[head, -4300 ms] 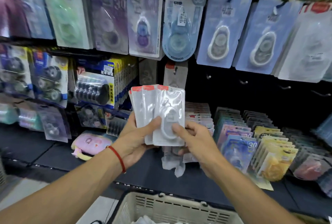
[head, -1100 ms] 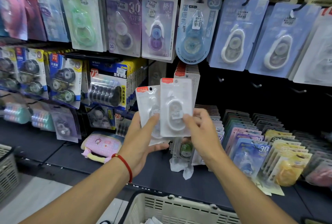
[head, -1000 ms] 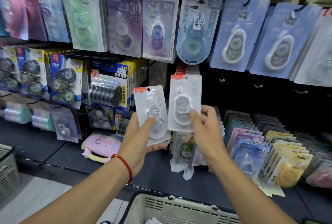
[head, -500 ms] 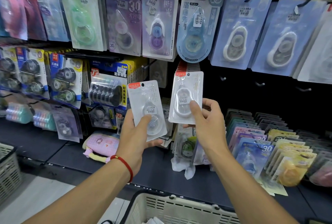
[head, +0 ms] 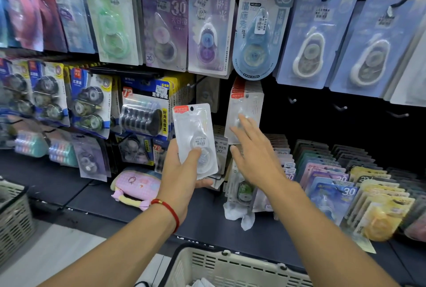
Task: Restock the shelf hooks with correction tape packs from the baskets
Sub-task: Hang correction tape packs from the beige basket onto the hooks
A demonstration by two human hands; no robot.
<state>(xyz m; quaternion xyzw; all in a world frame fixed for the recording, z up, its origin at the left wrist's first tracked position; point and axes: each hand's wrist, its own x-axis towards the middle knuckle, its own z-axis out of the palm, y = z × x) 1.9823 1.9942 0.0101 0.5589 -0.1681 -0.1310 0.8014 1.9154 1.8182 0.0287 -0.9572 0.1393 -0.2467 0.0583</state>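
— Behind: dark shelf wall [head: 345, 125] hung with glossy carded packs, bare hooks [head: 341, 108] at right. Left hand [head: 184, 171]?

— Raised, red cord at the wrist, thumb and fingers clasping a clear plastic pack [head: 196, 139], upright, red tab on top, rounded bubble over a pale tape.

— Right hand [head: 255, 155]?

— Spread flat, fingers straight, gripping nothing, fingertips at or just short of hanging packs [head: 245, 107] of the same kind; contact not clear.

— Below?

— Cream slotted plastic basket [head: 230, 268] at the bottom edge, white packets inside.
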